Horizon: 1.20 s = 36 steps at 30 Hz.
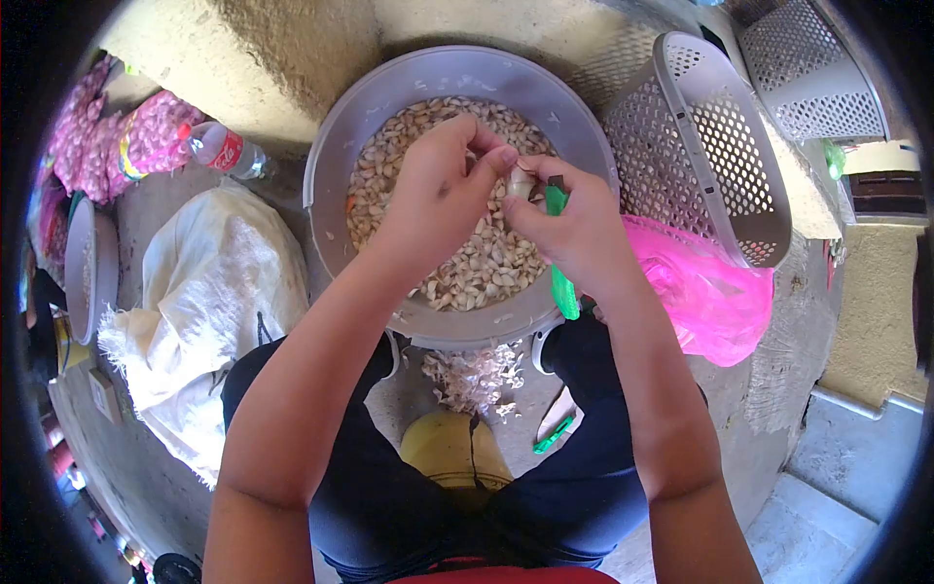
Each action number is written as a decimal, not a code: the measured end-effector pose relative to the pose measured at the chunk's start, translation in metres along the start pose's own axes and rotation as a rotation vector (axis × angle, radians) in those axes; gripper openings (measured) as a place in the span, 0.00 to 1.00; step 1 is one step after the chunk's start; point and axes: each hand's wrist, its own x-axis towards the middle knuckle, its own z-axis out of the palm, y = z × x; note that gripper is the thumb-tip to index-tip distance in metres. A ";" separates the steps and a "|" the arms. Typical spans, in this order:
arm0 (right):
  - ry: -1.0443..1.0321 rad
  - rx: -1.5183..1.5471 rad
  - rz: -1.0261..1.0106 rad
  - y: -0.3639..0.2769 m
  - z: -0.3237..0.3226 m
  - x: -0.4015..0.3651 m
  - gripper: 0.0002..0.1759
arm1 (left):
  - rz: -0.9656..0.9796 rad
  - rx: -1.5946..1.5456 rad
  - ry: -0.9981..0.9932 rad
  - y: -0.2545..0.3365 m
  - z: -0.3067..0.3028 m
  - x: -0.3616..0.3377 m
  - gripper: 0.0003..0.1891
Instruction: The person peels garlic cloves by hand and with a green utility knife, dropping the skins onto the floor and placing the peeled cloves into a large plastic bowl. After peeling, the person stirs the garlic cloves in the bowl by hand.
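Note:
Above a big grey basin, both hands meet. My right hand pinches a garlic clove between thumb and forefinger. Tucked in the same hand is a long green tool that looks like a cutter handle; no blade can be made out. My left hand has thumb and forefinger closed together at the clove's tip, where a bit of skin seems pinched. Many garlic cloves fill the basin below, partly covered by my hands.
Garlic skins lie on the floor between my feet, near a green cutter and a yellow container. A white sack and a bottle stand left. On the right are a perforated basket and a pink bag.

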 end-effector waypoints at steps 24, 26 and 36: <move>-0.125 0.050 0.037 -0.002 -0.011 -0.005 0.19 | -0.023 0.013 -0.026 0.009 -0.006 0.001 0.07; -0.149 0.090 0.093 -0.003 -0.012 -0.005 0.20 | 0.028 0.068 0.014 0.008 -0.007 0.002 0.07; -0.160 0.480 0.256 -0.003 -0.020 -0.004 0.21 | 0.000 0.112 0.028 0.008 -0.013 0.005 0.08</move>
